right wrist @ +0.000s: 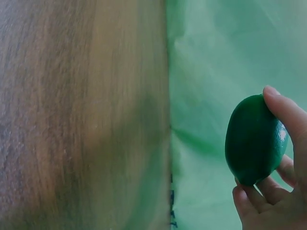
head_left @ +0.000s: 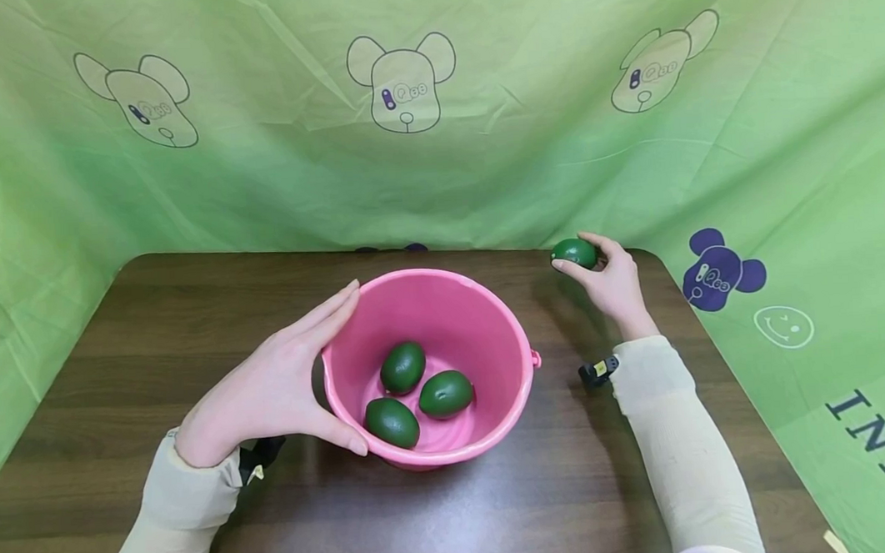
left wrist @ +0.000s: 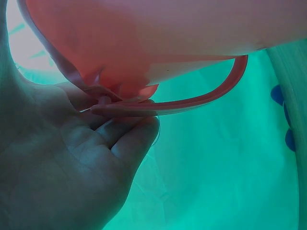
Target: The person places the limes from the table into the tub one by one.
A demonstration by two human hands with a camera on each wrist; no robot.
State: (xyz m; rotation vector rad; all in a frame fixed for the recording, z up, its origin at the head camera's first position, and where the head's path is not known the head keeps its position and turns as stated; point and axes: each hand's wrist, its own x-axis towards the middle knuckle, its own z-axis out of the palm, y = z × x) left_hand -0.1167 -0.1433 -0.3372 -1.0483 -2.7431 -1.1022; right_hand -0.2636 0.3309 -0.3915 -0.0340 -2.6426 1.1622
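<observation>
A pink bucket (head_left: 429, 367) stands tilted slightly on the table, with three dark green limes, one of them a lime (head_left: 403, 367) at the back, lying on its bottom. My left hand (head_left: 282, 377) holds the bucket's left side, thumb on the near side and fingers spread along the far side. In the left wrist view, those fingers lie under the hinge end of the bucket handle (left wrist: 192, 103). Out at the table's far right corner, my right hand (head_left: 614, 280) pinches another lime (right wrist: 256, 139) between thumb and fingertips.
The brown wooden table (head_left: 190, 323) ends at a green curtain (head_left: 513, 181) printed with bear heads, along the back and sides. A small peg (head_left: 536, 359) sticks out from the bucket's right side. Black wrist cameras, one at the right cuff (head_left: 599, 372), sit at both sleeves.
</observation>
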